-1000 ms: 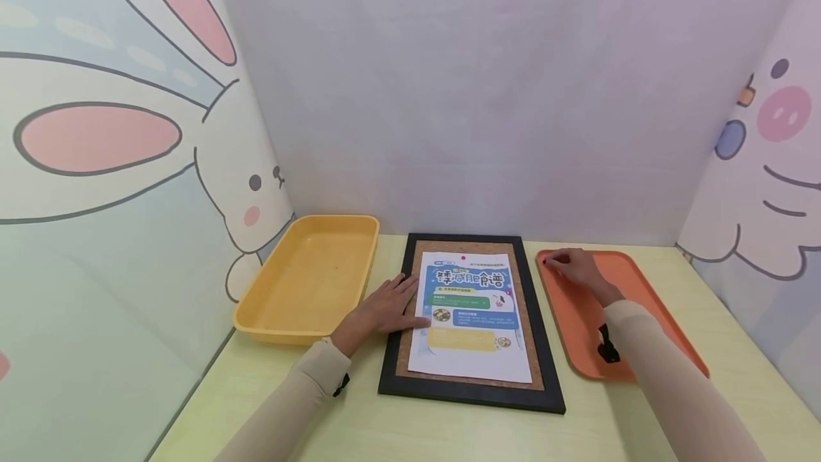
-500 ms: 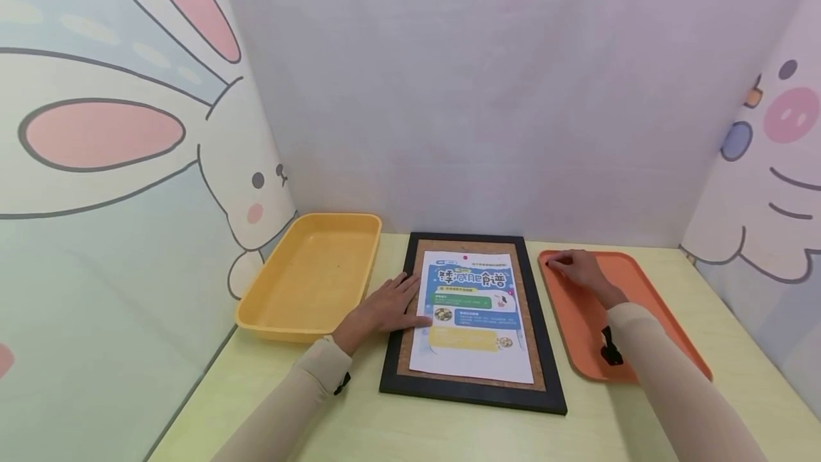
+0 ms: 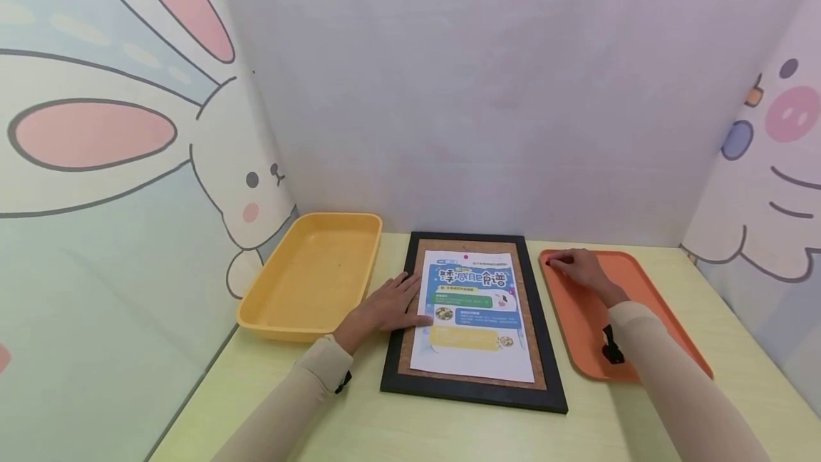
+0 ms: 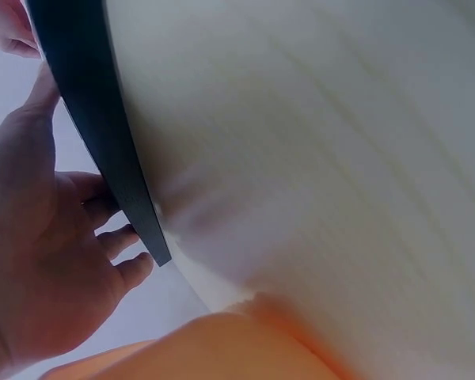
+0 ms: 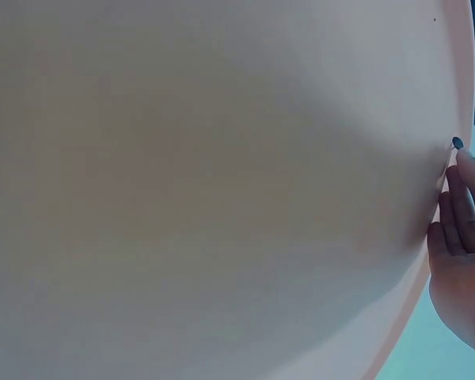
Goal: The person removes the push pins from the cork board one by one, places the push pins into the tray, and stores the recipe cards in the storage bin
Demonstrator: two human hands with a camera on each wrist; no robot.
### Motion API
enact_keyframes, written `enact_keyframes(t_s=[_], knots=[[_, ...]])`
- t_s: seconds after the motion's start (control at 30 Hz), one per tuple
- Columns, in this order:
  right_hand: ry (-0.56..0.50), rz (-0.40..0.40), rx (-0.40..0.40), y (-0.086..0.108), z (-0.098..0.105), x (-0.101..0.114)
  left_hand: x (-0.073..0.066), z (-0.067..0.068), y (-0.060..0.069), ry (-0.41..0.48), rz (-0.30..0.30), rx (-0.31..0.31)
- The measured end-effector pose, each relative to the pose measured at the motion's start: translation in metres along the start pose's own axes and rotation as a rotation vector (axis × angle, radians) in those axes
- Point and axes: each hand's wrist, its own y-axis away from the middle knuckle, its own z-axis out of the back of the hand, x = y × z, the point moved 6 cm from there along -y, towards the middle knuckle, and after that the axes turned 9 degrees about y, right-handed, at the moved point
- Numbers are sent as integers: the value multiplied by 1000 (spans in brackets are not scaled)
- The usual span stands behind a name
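Note:
A sheet of printed paper point(image 3: 474, 369) lies on a cork board point(image 3: 539, 376) with a black frame point(image 3: 474, 399). Two pink thumbtacks show on it, one at the top point(image 3: 465, 257) and one at the right edge point(image 3: 511, 292). My left hand point(image 3: 385, 306) rests with spread fingers on the board's left side, its thumb touching the paper. Over at the far left corner of the orange tray point(image 3: 584, 326), my right hand point(image 3: 580, 269) pinches a small dark thumbtack point(image 5: 457, 143) at its fingertips. In the left wrist view, fingers point(image 4: 103, 198) lie against the frame.
A deep yellow tray point(image 3: 321, 269) stands left of the board, close to my left forearm. Behind the table rises a pale wall point(image 3: 474, 91), with cartoon-printed side panels at left and right. The orange tray lies right of the board, a short gap apart.
Both hands hold nearly the same positions. The head view shifts very slightly; the paper, board and trays stay put.

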Motion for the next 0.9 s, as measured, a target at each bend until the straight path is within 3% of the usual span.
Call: enact_keyframes(t_s=[0.53,0.77,0.9], knots=[[-17,-29,35,-4,-3,-3,2,-3,-5,-1,-1,-3],[-61,-106,62,-4,-4,-5,5,-5,-7,-15,3,6],[-53,-111,64,-5,-4,-6,5,-6,-9,-17,4,3]])
